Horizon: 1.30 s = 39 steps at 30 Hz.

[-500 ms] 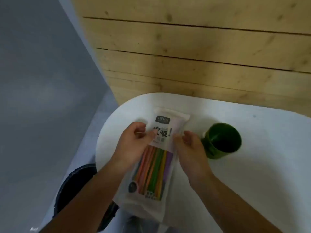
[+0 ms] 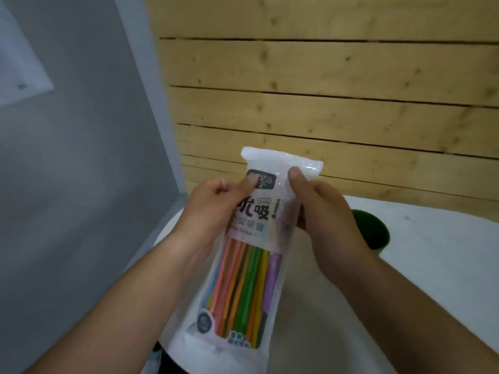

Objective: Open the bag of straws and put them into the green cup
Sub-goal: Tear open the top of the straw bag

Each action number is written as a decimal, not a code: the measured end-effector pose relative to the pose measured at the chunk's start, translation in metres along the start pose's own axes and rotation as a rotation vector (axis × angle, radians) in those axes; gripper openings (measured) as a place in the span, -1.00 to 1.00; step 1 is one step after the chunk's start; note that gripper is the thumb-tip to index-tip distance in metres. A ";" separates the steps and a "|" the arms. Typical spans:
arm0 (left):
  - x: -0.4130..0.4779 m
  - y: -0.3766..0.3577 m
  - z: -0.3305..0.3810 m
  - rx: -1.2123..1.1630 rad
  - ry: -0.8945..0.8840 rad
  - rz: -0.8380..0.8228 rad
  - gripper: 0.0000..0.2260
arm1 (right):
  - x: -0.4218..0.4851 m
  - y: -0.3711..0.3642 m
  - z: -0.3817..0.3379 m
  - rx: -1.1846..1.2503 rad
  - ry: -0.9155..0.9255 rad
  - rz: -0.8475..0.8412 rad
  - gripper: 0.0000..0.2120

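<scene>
To the left of the bag there is a plain grey wall (image 2: 81, 184). Next comes the person's left hand (image 2: 213, 209). It grasps the transparent plastic bag of straws (image 2: 280, 168) at its left edge, with the thumb pressed on the front beside the dark label and the other fingers curled.

The bag is held up in the air between both hands, nearly upright, with its top leaning a little to the right. The top edge of the bag is closed. Inside it the long coloured straws (image 2: 243, 282) lie side by side along the bag: pink, orange, green, yellow and purple.

At the right edge of the bag the right hand (image 2: 329, 217) grasps it too, with the thumb on the front just under the top strip and the fingers behind the plastic.

To the right of the bag, partly hidden behind the right hand, the round dark green cup (image 2: 375, 233) stands on the white table (image 2: 437, 265), apart from the bag. Behind the bag rises a wall of pale wooden planks (image 2: 324, 90).
</scene>
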<state>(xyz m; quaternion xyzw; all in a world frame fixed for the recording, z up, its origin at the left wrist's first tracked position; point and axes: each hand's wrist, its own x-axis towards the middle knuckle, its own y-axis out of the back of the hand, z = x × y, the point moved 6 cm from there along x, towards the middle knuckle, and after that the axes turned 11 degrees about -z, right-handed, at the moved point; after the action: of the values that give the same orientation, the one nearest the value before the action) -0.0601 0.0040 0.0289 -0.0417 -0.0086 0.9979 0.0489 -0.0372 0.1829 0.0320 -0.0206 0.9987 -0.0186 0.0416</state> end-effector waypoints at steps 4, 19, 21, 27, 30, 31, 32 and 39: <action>-0.024 -0.015 0.046 0.002 -0.129 -0.024 -0.74 | -0.031 0.024 -0.071 -0.146 0.194 0.030 -0.60; -0.143 -0.090 0.102 0.235 -0.383 0.122 -0.91 | -0.163 0.049 -0.114 -0.151 0.463 0.070 -0.82; -0.154 -0.094 0.092 0.103 -0.401 0.092 -0.92 | -0.172 0.043 -0.105 -0.130 0.452 -0.001 -0.83; -0.165 -0.091 0.070 -0.012 -0.356 -0.116 -0.81 | -0.185 0.032 -0.075 -0.026 0.362 -0.174 -0.93; -0.169 -0.087 0.066 -0.033 -0.361 -0.173 -0.82 | -0.186 0.032 -0.068 0.016 0.348 -0.194 -0.92; -0.169 -0.087 0.065 -0.042 -0.359 -0.181 -0.83 | -0.185 0.032 -0.066 0.020 0.343 -0.198 -0.90; -0.170 -0.086 0.064 -0.044 -0.358 -0.185 -0.84 | -0.185 0.032 -0.065 0.022 0.336 -0.200 -0.87; -0.169 -0.083 0.061 -0.007 -0.347 -0.175 -0.91 | -0.177 0.028 -0.058 0.011 0.308 -0.220 -0.84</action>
<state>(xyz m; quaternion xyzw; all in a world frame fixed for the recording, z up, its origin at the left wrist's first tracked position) 0.1102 0.0694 0.1057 0.1315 -0.0241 0.9821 0.1331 0.1330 0.2203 0.1038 -0.1264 0.9849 -0.0314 -0.1140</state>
